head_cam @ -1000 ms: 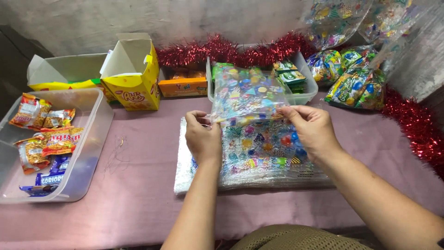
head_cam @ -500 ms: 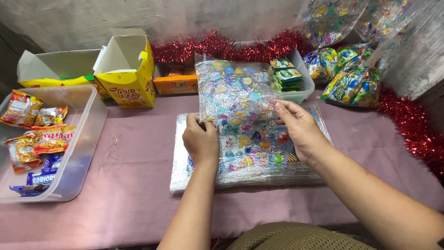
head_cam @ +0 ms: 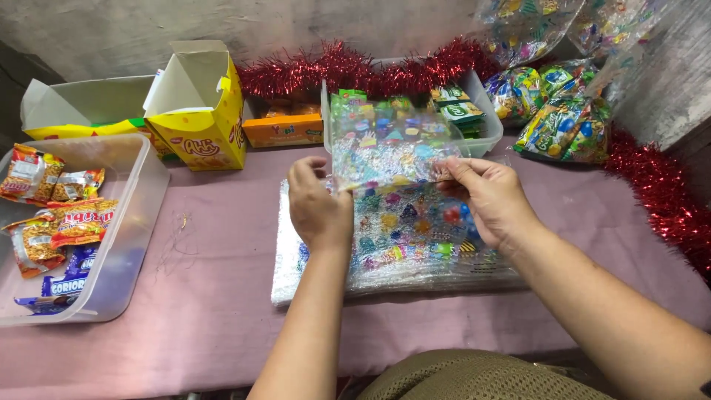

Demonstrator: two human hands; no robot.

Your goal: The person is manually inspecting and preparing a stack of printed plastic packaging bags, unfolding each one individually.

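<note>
Both hands hold up one clear plastic gift bag [head_cam: 391, 144] printed with small colourful shapes. My left hand [head_cam: 317, 206] pinches its lower left edge and my right hand [head_cam: 487, 198] pinches its lower right edge. The bag stands upright above a flat stack of the same printed bags [head_cam: 404, 241] lying on the pink tablecloth [head_cam: 215, 296]. Behind the raised bag sits a clear tub [head_cam: 485, 133] holding green snack packets.
At left, a clear plastic bin [head_cam: 141, 192] holds several snack packets. An open yellow carton [head_cam: 200, 118], a second yellow box [head_cam: 74, 115] and an orange box [head_cam: 285, 130] line the back. Red tinsel [head_cam: 659, 192] runs along the back and right. Filled gift bags [head_cam: 563, 122] lie at back right.
The bag was lifted, spread flat with my right palm against it half a second ago, and is now held up again by its lower edge with both hands pinching.
</note>
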